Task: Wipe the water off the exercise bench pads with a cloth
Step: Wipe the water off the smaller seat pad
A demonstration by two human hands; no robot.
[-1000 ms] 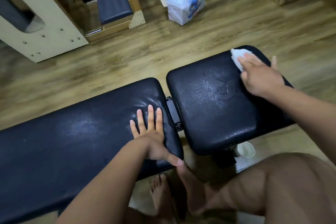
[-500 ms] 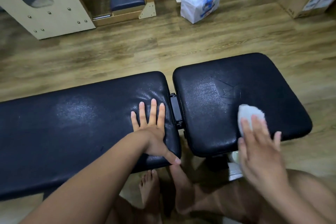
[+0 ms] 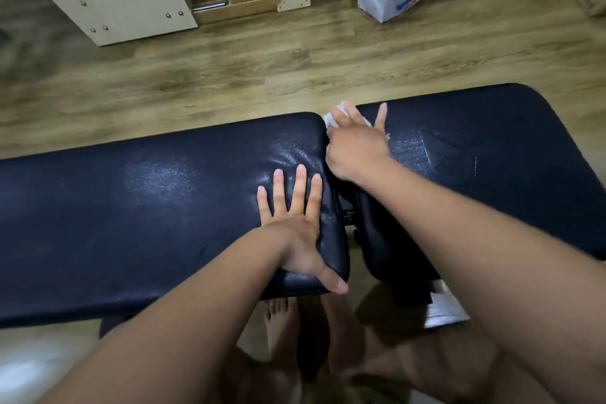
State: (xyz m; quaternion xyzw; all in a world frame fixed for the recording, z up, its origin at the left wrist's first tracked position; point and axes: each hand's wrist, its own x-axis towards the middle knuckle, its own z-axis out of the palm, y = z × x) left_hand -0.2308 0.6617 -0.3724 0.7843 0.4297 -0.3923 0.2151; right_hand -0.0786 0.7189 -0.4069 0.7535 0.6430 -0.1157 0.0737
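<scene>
The long pad [image 3: 147,223] fills the picture from 9 o'clock to the centre, and the cloth has not reached it in this stretch. A pale, speckled sheen sits on its middle and near its right end, which may be water or only glare. The short pad [image 3: 492,180] lies at 3 o'clock, parted from the long one by a narrow gap. Here is the change: a second ago the wiping was at this pad's far right corner and half a second ago at its near edge. Now it is at the far left corner, about 10 o'clock on that pad, right at the gap. I judge that most of the short pad's top has been passed over, though a pale patch remains at 3 o'clock of the wiping hand. The long pad looks to be next.

The left hand [image 3: 295,233] stays flat on the long pad's right end, four fingers straight and pointing to 12 o'clock, thumb over the near edge. It holds nothing and seems to steady the bench. The right hand [image 3: 357,147] presses on the cloth [image 3: 332,118] with fingers spread and fairly straight, thumb hidden. The white cloth shows only as a crumpled edge past the fingertips, at 1 o'clock from the picture's centre.
</scene>
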